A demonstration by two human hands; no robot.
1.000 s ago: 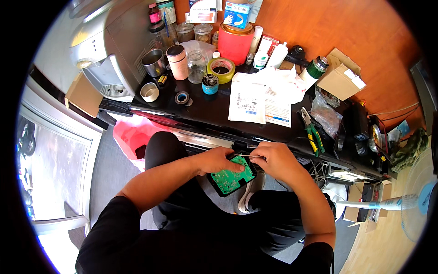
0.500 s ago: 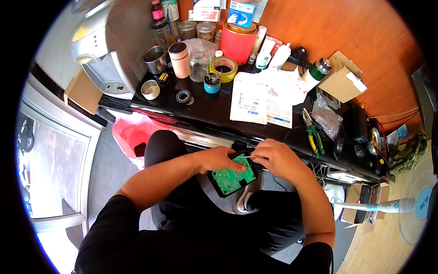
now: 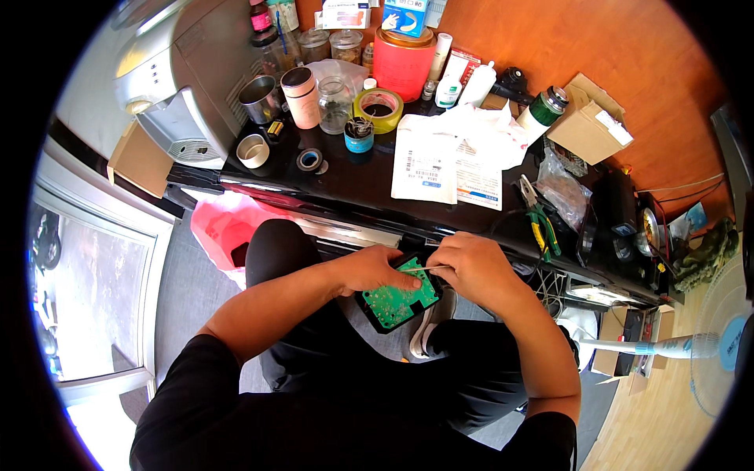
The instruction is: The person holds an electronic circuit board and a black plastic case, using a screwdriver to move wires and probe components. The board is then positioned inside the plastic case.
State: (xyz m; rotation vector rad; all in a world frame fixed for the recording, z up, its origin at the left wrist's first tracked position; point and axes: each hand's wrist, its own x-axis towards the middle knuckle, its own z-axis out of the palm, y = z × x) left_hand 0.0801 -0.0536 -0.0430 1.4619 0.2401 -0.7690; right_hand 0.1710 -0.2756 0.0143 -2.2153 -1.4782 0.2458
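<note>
My left hand (image 3: 367,269) grips a green circuit board (image 3: 397,302) seated in a black casing (image 3: 380,325), its thumb lying flat on the board. Dotted solder joints cover the board's upper face. In my right hand (image 3: 471,265) the fingers are pinched round a thin, light-coloured rod-like tool (image 3: 425,269). Its shaft points left across the board's far edge; I cannot tell exactly what kind of tool it is. Board and hands are over my lap, just in front of the black desk (image 3: 345,184).
Green-and-yellow pliers (image 3: 539,224) lie at the desk's right. Papers (image 3: 428,169), a yellow tape roll (image 3: 378,110), a glass jar (image 3: 334,106) and a pink tumbler (image 3: 301,98) stand behind. A pink bag (image 3: 228,224) is on the floor at left, a fan (image 3: 719,345) at right.
The view has shifted slightly. Both hands keep their hold on the board and the tool, and the tool's shaft has tilted a little over the board's far edge.
</note>
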